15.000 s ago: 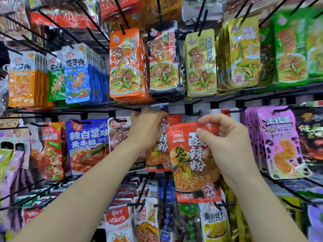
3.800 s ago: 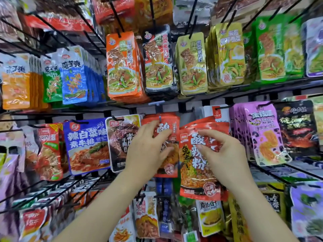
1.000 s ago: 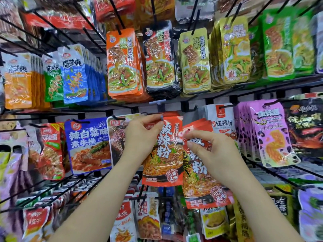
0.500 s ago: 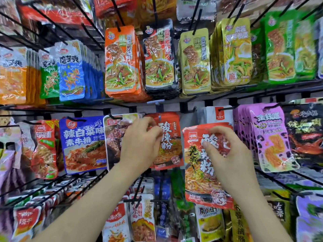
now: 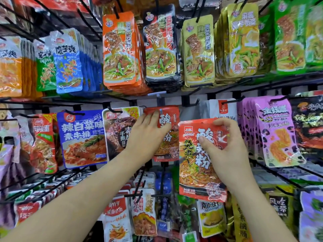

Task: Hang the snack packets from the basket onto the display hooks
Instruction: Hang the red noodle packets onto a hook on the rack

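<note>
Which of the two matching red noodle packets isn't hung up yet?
The lower red packet, pinched in the right hand, is off any hook. The higher red packet, which the left hand touches, already hangs on a hook.

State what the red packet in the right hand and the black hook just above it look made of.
Red packet: looks like glossy plastic film, possibly foil-lined; bright glare streaks and crinkles where the right hand pinches it. Black hook: seemingly thin metal wire with a dark coating; straight, slender, rigid-looking.
</note>
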The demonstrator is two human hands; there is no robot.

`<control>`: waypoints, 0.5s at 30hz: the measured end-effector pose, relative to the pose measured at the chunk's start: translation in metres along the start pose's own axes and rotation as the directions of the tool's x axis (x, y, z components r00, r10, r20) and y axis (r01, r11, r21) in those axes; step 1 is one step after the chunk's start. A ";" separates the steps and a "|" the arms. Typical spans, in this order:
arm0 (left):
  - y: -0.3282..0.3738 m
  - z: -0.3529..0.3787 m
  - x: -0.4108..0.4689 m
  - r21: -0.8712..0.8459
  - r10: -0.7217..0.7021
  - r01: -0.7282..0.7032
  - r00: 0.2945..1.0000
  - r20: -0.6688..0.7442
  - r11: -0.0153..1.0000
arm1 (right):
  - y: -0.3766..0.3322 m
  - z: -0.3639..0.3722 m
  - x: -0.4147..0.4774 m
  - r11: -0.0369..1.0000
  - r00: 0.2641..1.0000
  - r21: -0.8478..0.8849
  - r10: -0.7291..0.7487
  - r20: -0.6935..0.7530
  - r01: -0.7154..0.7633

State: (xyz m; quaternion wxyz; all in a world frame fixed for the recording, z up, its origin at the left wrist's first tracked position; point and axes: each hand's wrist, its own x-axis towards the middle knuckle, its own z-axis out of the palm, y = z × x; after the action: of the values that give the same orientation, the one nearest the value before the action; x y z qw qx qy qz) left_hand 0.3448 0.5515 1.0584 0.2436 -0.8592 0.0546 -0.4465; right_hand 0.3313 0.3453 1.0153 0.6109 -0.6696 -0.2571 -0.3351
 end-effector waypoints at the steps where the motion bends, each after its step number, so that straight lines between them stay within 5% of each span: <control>1: -0.001 0.001 -0.001 -0.027 -0.005 0.005 1.000 -0.003 1.000 | 0.000 0.000 0.001 1.000 1.000 0.024 0.020 0.001 -0.020; 5: -0.001 -0.002 -0.009 -0.139 -0.011 0.001 0.998 -0.070 0.990 | -0.004 0.003 0.000 0.994 0.997 0.086 0.068 0.040 -0.071; 7: 0.003 -0.013 -0.021 -0.370 -0.102 0.047 0.986 -0.131 0.928 | -0.005 0.005 -0.001 0.993 0.996 0.082 0.082 0.037 -0.085; 8: 0.007 -0.024 -0.028 -0.555 -0.216 0.114 0.969 -0.122 0.824 | -0.005 0.007 -0.001 0.992 0.996 0.089 0.087 0.033 -0.090; 10: 0.017 -0.049 -0.038 -0.848 -0.397 0.258 0.916 0.062 0.463 | -0.006 0.010 -0.002 0.988 0.995 0.125 0.094 0.019 -0.096; 13: 0.028 -0.068 -0.039 -0.924 -0.418 0.381 0.845 0.333 0.034 | -0.012 0.018 -0.005 0.983 0.998 0.170 0.067 0.020 -0.069; 15: 0.029 -0.074 -0.035 -0.906 -0.442 0.396 0.793 0.419 -0.148 | -0.019 0.025 -0.010 0.978 0.998 0.203 0.039 0.040 -0.046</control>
State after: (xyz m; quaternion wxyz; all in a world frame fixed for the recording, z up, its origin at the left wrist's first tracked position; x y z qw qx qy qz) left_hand 0.2687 0.5093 1.0544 -0.5749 -0.7378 0.0701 -0.3467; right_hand 0.3140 0.3731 1.0196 0.6787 -0.6146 -0.2868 -0.2816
